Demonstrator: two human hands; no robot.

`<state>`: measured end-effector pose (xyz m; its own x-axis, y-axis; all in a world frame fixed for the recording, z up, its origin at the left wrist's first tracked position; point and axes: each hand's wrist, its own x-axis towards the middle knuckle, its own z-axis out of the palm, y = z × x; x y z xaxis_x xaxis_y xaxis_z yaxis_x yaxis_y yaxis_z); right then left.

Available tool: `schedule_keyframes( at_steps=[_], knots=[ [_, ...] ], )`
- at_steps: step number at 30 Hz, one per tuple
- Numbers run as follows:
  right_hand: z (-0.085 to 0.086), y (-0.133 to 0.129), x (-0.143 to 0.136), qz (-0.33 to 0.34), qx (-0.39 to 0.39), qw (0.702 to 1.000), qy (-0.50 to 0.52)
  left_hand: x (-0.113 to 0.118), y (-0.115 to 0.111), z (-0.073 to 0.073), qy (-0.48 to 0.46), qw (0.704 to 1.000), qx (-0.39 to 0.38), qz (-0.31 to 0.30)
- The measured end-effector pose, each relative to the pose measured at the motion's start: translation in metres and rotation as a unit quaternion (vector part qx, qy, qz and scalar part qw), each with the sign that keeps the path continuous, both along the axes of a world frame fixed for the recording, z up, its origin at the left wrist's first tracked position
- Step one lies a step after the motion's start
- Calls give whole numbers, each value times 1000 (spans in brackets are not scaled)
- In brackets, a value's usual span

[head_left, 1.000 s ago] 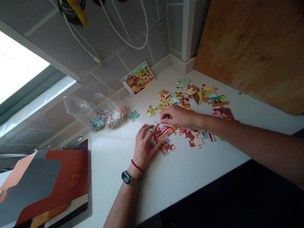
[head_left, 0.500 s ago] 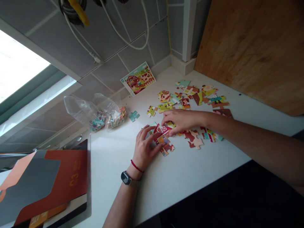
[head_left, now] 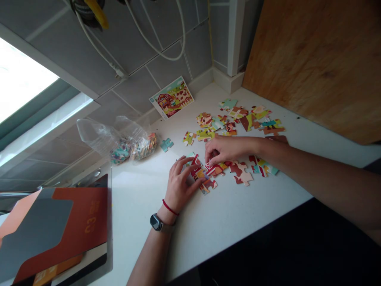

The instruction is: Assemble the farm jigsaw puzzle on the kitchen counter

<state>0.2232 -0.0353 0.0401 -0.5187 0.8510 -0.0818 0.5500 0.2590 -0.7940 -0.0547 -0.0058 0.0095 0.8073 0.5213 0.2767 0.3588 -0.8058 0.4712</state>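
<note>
My left hand (head_left: pixel 181 182) rests on the white table with its fingers curved over the left side of some joined barn puzzle pieces (head_left: pixel 205 186). Its thumb and fingers are apart and touch the pieces. My right hand (head_left: pixel 222 149) has its fingers bent together on a red piece with a white X (head_left: pixel 210 167), just right of the left hand's fingertips. A brown-and-cream cow piece (head_left: pixel 241 173) lies right of it. Beyond the hands are several loose and joined pieces, among them a green one (head_left: pixel 188 138) and a teal one (head_left: pixel 167 144).
A picture card (head_left: pixel 172 97) leans near the tiled wall. Clear bags of pieces (head_left: pixel 133 147) stand at the left, beyond an orange-and-grey folder (head_left: pixel 80 226). A wooden board (head_left: pixel 312 67) is at the back right. The table's front edge runs below the hands.
My right hand's fingers have drawn together, and the red X piece sits slightly farther right, with a gap from the left-hand pieces. My left hand stays nearly in place.
</note>
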Motion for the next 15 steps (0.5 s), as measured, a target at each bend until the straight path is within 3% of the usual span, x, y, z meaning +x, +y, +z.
schedule_keyframes(
  at_steps=[10,15],
  knots=[
    [-2,-2,-1,0,13,1000,0,1,-1,2,-1,1000,-11,-1],
    [-4,0,0,-56,51,997,4,0,-1,0,-1,1000,-7,-1]
  ],
)
